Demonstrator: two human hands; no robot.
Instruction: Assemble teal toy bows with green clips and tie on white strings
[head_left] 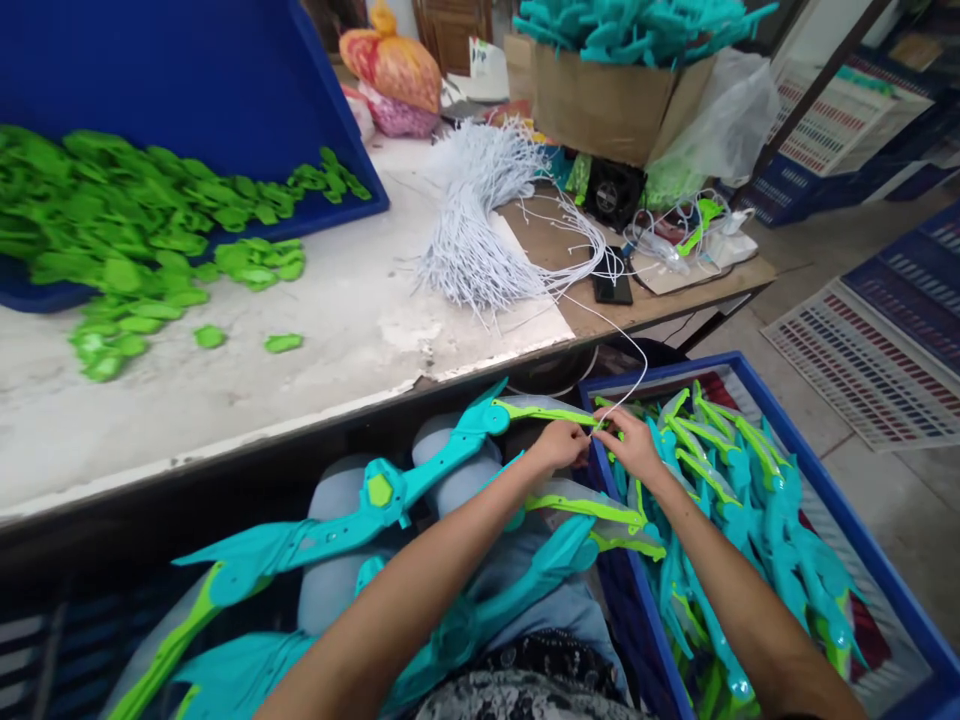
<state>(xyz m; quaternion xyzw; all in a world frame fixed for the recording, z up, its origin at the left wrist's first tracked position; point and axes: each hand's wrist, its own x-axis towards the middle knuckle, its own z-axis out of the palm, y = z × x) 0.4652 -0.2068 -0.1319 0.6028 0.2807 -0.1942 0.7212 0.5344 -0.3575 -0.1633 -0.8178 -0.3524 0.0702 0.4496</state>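
A teal and lime-green plastic toy bow lies across my lap, with a pentagonal green piece at its middle. Both my hands are at its right tip. My left hand is closed with its fingertips on a white string near the tip. Pinched fingers of my right hand grip that same string, which loops up over the table edge. The fingertips partly hide the bow's tip. More toy bows rest on my lap under my forearms.
A bundle of white strings lies on the worktable. Green plastic pieces spill from a blue bin at left. A blue crate of toy bows stands at right. Behind are a cardboard box and a phone.
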